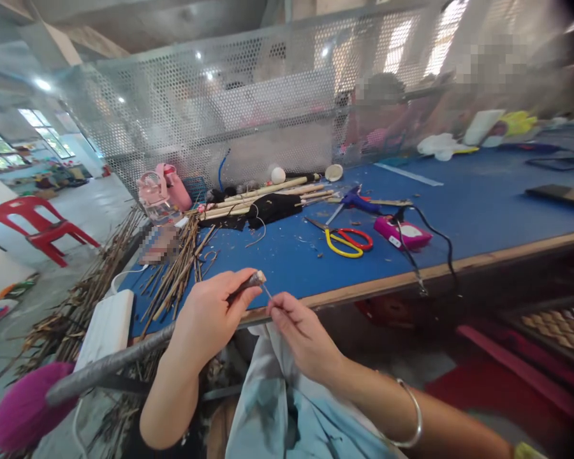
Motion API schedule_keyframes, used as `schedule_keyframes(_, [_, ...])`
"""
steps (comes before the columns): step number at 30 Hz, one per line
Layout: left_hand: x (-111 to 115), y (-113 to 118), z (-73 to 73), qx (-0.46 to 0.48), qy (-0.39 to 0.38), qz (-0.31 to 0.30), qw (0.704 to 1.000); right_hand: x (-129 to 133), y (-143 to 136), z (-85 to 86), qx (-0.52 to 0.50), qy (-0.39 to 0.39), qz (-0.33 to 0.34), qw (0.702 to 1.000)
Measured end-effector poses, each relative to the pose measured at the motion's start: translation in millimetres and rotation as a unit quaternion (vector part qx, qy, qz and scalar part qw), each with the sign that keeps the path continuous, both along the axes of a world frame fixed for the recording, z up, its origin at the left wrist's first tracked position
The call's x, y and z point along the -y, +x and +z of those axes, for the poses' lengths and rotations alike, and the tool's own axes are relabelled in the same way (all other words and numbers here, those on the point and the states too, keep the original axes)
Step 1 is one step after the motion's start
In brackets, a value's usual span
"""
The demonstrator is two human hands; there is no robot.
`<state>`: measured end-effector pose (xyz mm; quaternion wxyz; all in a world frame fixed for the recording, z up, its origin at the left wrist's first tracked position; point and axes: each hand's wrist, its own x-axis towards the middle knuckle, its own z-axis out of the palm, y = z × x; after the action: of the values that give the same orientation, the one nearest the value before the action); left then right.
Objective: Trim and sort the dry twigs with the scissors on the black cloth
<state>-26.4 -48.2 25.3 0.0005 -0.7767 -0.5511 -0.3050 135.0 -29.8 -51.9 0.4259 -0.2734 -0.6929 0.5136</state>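
My left hand (203, 312) is wrapped round a long stick covered in grey tape (115, 362), near its pale cut end. The stick runs back under my left forearm to a fuzzy magenta ball (31, 405) at lower left. At that cut end, a thin grey strand (266, 291) stretches across to my right hand (306, 335), whose thumb and fingers pinch it. Whether it is wire or a strip of tape I cannot make out. Beyond my hands lie scissors (347, 243) with one yellow and one red handle, and a blue glue gun (361, 200).
Dry twigs (182, 264) lie along the left edge of the blue table (287, 268). Pale sticks and black cloth (275, 209) are farther back, before a perforated metal screen (210, 115). A magenta box with a black cord (402, 233) sits right. A white power strip (108, 325) is left.
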Motion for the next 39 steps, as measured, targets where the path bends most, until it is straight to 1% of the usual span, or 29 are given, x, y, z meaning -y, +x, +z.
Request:
schedule_keyframes(1, [1, 1, 0.4, 0.0, 0.003, -0.002, 1.0, 4, 2, 0.7, 0.032, 0.049, -0.047, 0.997])
schedule_keyframes(2, [1, 1, 0.5, 0.0, 0.006, -0.003, 1.0, 6, 6, 3.3, 0.068, 0.108, -0.072, 0.989])
schedule_keyframes(3, [2, 2, 0.3, -0.001, 0.008, -0.003, 1.0, 7, 10, 7.5, 0.104, 0.169, -0.078, 0.977])
schedule_keyframes(5, [3, 4, -0.6, -0.003, 0.006, -0.001, 1.0, 5, 19, 20.1, 0.171, 0.281, -0.063, 0.942])
schedule_keyframes(8, [6, 6, -1.5, -0.011, -0.015, -0.01, 1.0, -1, 32, 46.5, 0.251, 0.424, -0.04, 0.869])
schedule_keyframes(10, [8, 7, -0.8, -0.015, -0.029, -0.022, 0.999, -8, 39, 65.9, 0.274, 0.496, -0.047, 0.823])
schedule_keyframes(11, [9, 8, -0.2, -0.012, -0.034, -0.028, 0.999, -14, 42, 75.0, 0.275, 0.521, -0.054, 0.806])
schedule_keyframes(13, [10, 8, 1.4, 0.003, -0.043, -0.033, 0.999, -26, 44, 90.0, 0.268, 0.548, -0.06, 0.79])
schedule_keyframes(14, [11, 9, 2.1, 0.012, -0.047, -0.034, 0.998, -33, 44, 95.3, 0.261, 0.551, -0.059, 0.791])
schedule_keyframes(16, [13, 9, 3.2, 0.024, -0.049, -0.037, 0.998, -46, 42, 101.4, 0.232, 0.536, -0.047, 0.81])
schedule_keyframes(19, [16, 10, 4.5, 0.025, -0.041, -0.043, 0.998, -61, 34, 100.2, 0.155, 0.468, -0.015, 0.87])
schedule_keyframes(21, [18, 11, 5.7, 0.021, -0.031, -0.045, 0.998, -67, 25, 94.0, 0.104, 0.381, 0.007, 0.919])
schedule_keyframes(23, [19, 11, 7.3, 0.018, -0.018, -0.039, 0.999, -71, 16, 84.2, 0.057, 0.257, 0.032, 0.964])
schedule_keyframes(24, [20, 12, 7.9, 0.019, -0.013, -0.032, 0.999, -72, 12, 78.0, 0.034, 0.187, 0.049, 0.98])
schedule_keyframes(25, [20, 12, 8.4, 0.021, -0.008, -0.023, 0.999, -73, 8, 71.0, 0.01, 0.12, 0.065, 0.991])
schedule_keyframes(27, [19, 12, 8.3, 0.029, -0.006, -0.004, 1.0, -74, 1, 55.3, -0.033, 0.008, 0.095, 0.995])
schedule_keyframes(29, [16, 11, 6.3, 0.042, -0.015, 0.012, 0.999, -73, -5, 39.0, -0.06, -0.076, 0.112, 0.989])
schedule_keyframes(31, [12, 10, 2.7, 0.051, -0.022, 0.019, 0.998, -67, -7, 24.7, -0.064, -0.13, 0.12, 0.982])
schedule_keyframes(32, [9, 9, 0.6, 0.05, -0.02, 0.017, 0.998, -63, -8, 19.0, -0.062, -0.136, 0.12, 0.981])
schedule_keyframes(33, [7, 8, -1.5, 0.045, -0.014, 0.015, 0.999, -57, -7, 14.4, -0.058, -0.127, 0.117, 0.983])
schedule_keyframes(34, [4, 8, -3.3, 0.037, -0.005, 0.012, 0.999, -51, -6, 11.0, -0.049, -0.1, 0.106, 0.988])
schedule_keyframes(35, [2, 7, -4.8, 0.027, 0.005, 0.01, 1.0, -44, -3, 8.8, -0.029, -0.056, 0.089, 0.994])
schedule_keyframes(36, [0, 6, -5.8, 0.019, 0.012, 0.011, 1.0, -37, 0, 8.0, 0.002, 0.004, 0.063, 0.998])
schedule_keyframes(37, [-2, 5, -6.3, 0.014, 0.016, 0.013, 1.0, -31, 5, 8.5, 0.044, 0.075, 0.033, 0.996])
schedule_keyframes(38, [-3, 5, -6.5, 0.012, 0.017, 0.015, 1.0, -24, 10, 10.4, 0.091, 0.152, 0.002, 0.984])
schedule_keyframes(39, [-3, 5, -6.4, 0.01, 0.014, 0.016, 1.0, -19, 15, 13.7, 0.135, 0.229, -0.026, 0.964])
